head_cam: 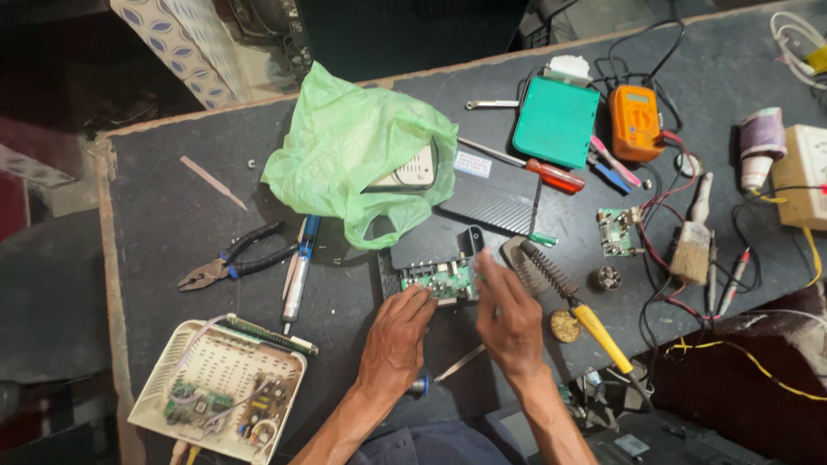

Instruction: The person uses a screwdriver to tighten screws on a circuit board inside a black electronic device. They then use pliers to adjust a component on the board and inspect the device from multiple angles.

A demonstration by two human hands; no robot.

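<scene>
Both hands low in view; left hand (398,337) fingers touch the small green circuit board (441,280) on the dark desk (164,215); right hand (508,320) hovers loosely open beside it, empty; board bare in its opened black case (431,250), yellow-handled soldering iron (594,331) lying untouched.

green circuit board (439,280): matt fibreglass | bag (357,155): thin crinkled plastic | pliers (228,263): dull metal

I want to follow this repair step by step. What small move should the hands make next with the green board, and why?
Probably the left hand should press the green circuit board flat: its fingertips only touch the near edge, and the right hand hovers open beside it.
</scene>
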